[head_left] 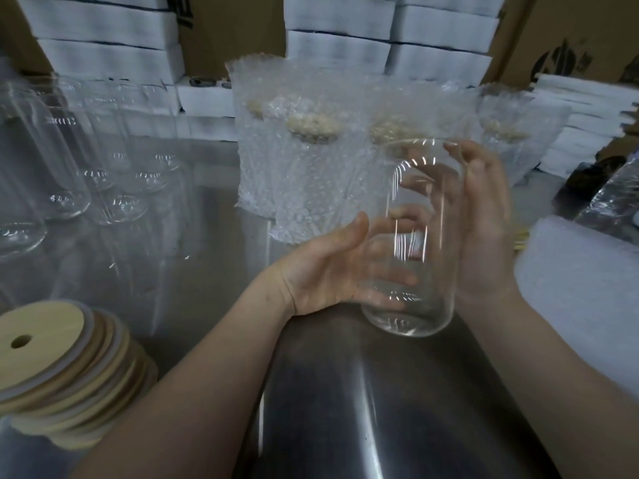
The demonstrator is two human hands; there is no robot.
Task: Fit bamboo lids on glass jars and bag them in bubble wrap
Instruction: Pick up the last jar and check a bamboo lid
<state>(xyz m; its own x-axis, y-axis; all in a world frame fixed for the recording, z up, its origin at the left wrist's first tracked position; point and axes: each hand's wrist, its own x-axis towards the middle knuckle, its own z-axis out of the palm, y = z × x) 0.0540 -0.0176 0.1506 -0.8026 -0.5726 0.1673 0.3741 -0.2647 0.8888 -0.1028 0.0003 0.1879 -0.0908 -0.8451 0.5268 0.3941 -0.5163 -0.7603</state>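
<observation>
And there was the glass jar [413, 243], out in front of the row of bagged jars [304, 157] and low over the steel table [345, 392]; whether its base touched I couldn't tell. The left grip [328, 271] was curled round the lower half, the right grip [484, 219] wrapped round the upper wall, with fingers showing through the glass. It stood close to upright, long axis running bottom to top, open mouth up and leaning a touch away, no lid on it. To my eye the lidding step was up next, and the way to do it well was to settle the base flat, hold the jar with the right, send the left to the stack of bamboo lids [65, 371] and press one down square on the rim, not tilted.
</observation>
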